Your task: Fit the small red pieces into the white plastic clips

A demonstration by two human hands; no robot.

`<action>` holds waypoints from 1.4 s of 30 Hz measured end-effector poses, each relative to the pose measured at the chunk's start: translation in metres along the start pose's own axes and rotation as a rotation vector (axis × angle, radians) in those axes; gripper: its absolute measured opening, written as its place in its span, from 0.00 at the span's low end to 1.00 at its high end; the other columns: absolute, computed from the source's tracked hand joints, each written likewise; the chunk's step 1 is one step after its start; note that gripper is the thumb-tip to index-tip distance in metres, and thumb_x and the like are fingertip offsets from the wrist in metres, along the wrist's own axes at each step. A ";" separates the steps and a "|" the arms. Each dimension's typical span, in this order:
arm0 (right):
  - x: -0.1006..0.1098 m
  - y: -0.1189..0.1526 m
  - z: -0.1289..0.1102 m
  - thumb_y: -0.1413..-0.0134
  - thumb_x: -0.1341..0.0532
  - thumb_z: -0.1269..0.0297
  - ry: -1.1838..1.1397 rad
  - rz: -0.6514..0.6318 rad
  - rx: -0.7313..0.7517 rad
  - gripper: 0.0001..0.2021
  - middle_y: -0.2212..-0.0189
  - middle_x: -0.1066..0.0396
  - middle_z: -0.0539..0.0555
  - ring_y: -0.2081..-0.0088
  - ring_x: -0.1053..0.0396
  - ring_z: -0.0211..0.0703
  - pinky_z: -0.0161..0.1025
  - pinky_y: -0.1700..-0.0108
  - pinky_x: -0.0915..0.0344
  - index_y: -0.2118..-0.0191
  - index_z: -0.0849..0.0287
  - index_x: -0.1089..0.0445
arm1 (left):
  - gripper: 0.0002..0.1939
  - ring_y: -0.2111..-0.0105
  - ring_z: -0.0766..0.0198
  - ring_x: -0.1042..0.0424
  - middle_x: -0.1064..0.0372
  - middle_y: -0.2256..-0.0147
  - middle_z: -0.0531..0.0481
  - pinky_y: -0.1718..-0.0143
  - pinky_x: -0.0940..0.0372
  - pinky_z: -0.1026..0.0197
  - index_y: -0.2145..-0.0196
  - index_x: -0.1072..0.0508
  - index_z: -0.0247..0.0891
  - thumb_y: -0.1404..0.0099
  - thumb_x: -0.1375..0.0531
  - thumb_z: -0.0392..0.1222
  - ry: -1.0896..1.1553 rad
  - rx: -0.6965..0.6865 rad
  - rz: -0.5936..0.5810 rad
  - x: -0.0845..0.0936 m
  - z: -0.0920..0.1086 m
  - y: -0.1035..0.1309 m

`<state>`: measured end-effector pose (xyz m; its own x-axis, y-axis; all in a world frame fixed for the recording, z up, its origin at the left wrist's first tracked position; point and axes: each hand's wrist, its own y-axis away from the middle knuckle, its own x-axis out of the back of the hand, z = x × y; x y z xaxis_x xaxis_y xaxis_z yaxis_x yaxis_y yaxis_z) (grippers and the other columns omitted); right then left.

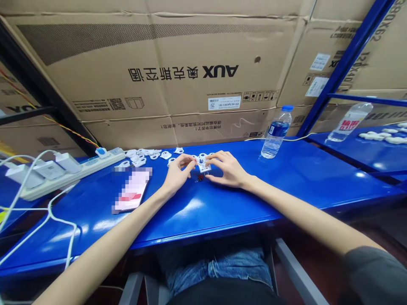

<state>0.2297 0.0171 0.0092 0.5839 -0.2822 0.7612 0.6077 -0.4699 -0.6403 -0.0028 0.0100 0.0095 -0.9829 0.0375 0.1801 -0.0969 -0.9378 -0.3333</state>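
Right here at the desk, the small white part (204,166) sits between the two hands, above the blue tabletop (248,199), its round opening towards the far side. The left hand (178,171) has thumb and forefinger pinched on its left edge, a speck of red at the tips. Over on the other side, the right hand (227,169) is curved, fingertips against the part, thumb lower and apart from them; whether it grips, I can't tell. Just below lies a little dark-red piece (200,178), too small to make out. Behind and to the left, there's a scatter of white pieces (141,157), then a phone (135,190) and a loaded power strip (92,169). Now the containers: a blue-capped bottle (276,133) stands towards the right, clear liquid below its label. Farther right, a red-lettered bottle (349,123); its fill I can't read. And across the back, big cardboard boxes (190,46), printing upside down, contents hidden.
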 end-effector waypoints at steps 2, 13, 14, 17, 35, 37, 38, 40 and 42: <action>0.000 0.000 0.000 0.37 0.33 0.53 -0.003 0.003 -0.001 0.14 0.44 0.25 0.59 0.43 0.29 0.56 0.54 0.43 0.35 0.49 0.53 0.26 | 0.14 0.65 0.60 0.26 0.24 0.61 0.46 0.77 0.36 0.65 0.63 0.25 0.38 0.39 0.33 0.51 0.018 0.003 0.001 0.000 0.001 0.000; -0.002 0.001 0.001 0.37 0.33 0.53 -0.001 0.007 0.010 0.16 0.43 0.25 0.59 0.43 0.30 0.56 0.55 0.43 0.35 0.47 0.52 0.26 | 0.14 0.57 0.54 0.21 0.19 0.59 0.46 0.59 0.28 0.55 0.61 0.18 0.39 0.41 0.31 0.50 -0.141 -0.058 0.000 0.002 0.005 0.003; -0.002 0.001 0.002 0.37 0.33 0.54 -0.001 0.011 0.011 0.16 0.43 0.25 0.59 0.43 0.30 0.56 0.55 0.43 0.35 0.47 0.52 0.26 | 0.13 0.56 0.54 0.21 0.18 0.59 0.46 0.58 0.28 0.55 0.61 0.18 0.40 0.40 0.32 0.49 -0.171 -0.074 -0.006 0.002 0.006 0.004; -0.002 0.001 0.002 0.37 0.33 0.54 0.000 0.020 0.016 0.17 0.43 0.25 0.59 0.43 0.29 0.56 0.55 0.43 0.34 0.46 0.52 0.27 | 0.12 0.55 0.53 0.21 0.18 0.59 0.46 0.57 0.30 0.55 0.61 0.17 0.40 0.38 0.33 0.49 -0.211 -0.105 -0.025 0.002 0.010 0.006; -0.002 0.002 -0.001 0.36 0.34 0.54 -0.002 0.084 0.033 0.15 0.43 0.25 0.59 0.44 0.28 0.54 0.53 0.45 0.33 0.48 0.52 0.26 | 0.10 0.56 0.56 0.22 0.19 0.59 0.47 0.61 0.28 0.59 0.62 0.16 0.42 0.36 0.34 0.48 -0.244 -0.201 0.019 0.002 0.015 0.009; -0.001 0.002 -0.001 0.36 0.34 0.53 0.004 0.070 0.027 0.15 0.43 0.25 0.59 0.44 0.28 0.54 0.53 0.45 0.33 0.48 0.52 0.26 | 0.10 0.56 0.56 0.22 0.19 0.58 0.47 0.63 0.29 0.60 0.62 0.16 0.42 0.35 0.35 0.48 -0.288 -0.232 0.018 0.001 0.016 0.011; -0.001 0.002 -0.001 0.36 0.34 0.52 0.007 0.062 0.023 0.15 0.42 0.25 0.59 0.44 0.28 0.54 0.53 0.45 0.33 0.48 0.51 0.26 | 0.10 0.56 0.56 0.22 0.19 0.58 0.47 0.64 0.29 0.60 0.62 0.16 0.42 0.34 0.35 0.48 -0.310 -0.245 0.018 0.001 0.016 0.011; -0.001 0.002 -0.002 0.36 0.34 0.52 0.013 0.058 0.011 0.15 0.43 0.25 0.58 0.44 0.28 0.54 0.53 0.45 0.33 0.48 0.51 0.26 | 0.10 0.55 0.55 0.22 0.18 0.58 0.47 0.65 0.30 0.60 0.61 0.17 0.43 0.33 0.36 0.48 -0.348 -0.264 0.015 0.001 0.017 0.013; -0.002 0.002 -0.001 0.36 0.34 0.52 0.018 0.063 -0.001 0.15 0.43 0.25 0.58 0.44 0.28 0.55 0.54 0.44 0.33 0.48 0.50 0.26 | 0.10 0.55 0.55 0.22 0.18 0.59 0.47 0.66 0.30 0.60 0.60 0.17 0.43 0.33 0.36 0.48 -0.372 -0.276 0.007 0.000 0.017 0.014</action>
<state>0.2292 0.0156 0.0066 0.6113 -0.3259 0.7212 0.5697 -0.4515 -0.6868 -0.0017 -0.0086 0.0207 -0.8658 -0.1422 0.4797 -0.1777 -0.8089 -0.5605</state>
